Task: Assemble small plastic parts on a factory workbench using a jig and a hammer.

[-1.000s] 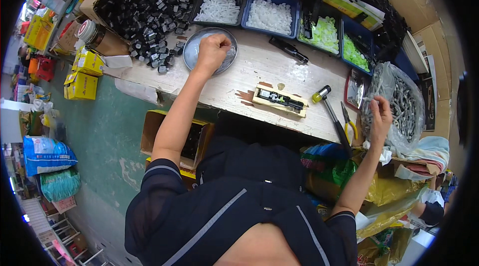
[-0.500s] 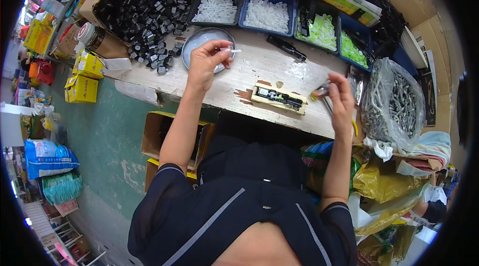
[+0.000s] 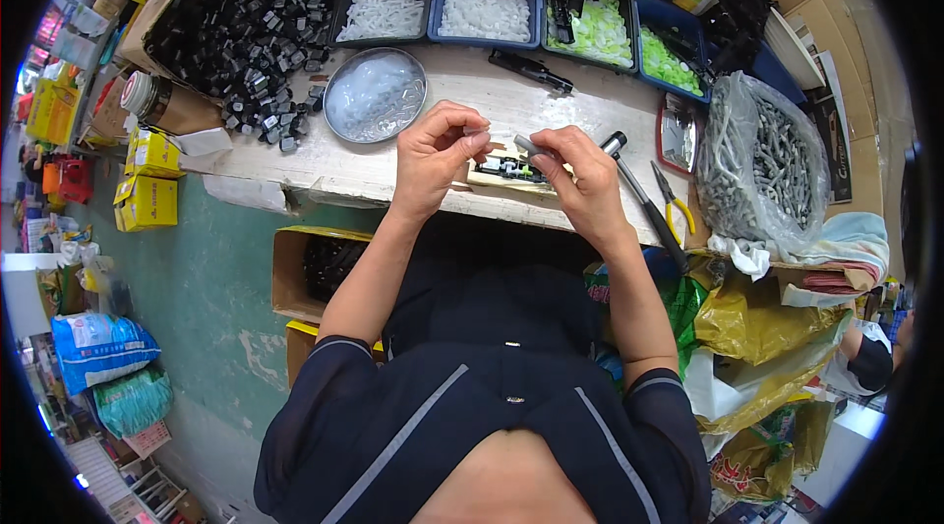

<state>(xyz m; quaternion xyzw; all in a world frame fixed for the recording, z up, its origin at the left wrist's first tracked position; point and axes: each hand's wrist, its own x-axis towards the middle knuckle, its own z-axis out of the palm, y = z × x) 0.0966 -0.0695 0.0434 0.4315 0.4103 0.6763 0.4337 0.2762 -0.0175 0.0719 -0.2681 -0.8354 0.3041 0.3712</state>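
My left hand (image 3: 440, 158) is pinched shut over the bench, left of a black part assembly (image 3: 511, 168) that lies in a cream-coloured holder (image 3: 482, 179). Between its fingertips is a small white plastic pin, now mostly hidden. Facing it, my right hand (image 3: 587, 180) grips a short grey rod-like piece (image 3: 532, 146) between thumb and fingers, just above the assembly. The two sets of fingertips are close but apart. Both hands partly cover the holder. A round dish with clear film (image 3: 376, 96) sits beyond my left hand.
Bins of white pins (image 3: 382, 8), white pieces (image 3: 485, 13) and green pieces (image 3: 600, 32) line the back. Black parts (image 3: 265, 42) are heaped left. At right lie a hammer (image 3: 649, 209), yellow-handled pliers (image 3: 675, 203) and a clear bag of grey pieces (image 3: 777, 170).
My right hand has moved left with the grey piece, uncovering the hammer and pliers. My left hand has come down and right from the dish toward the holder. The whole view has shifted slightly.
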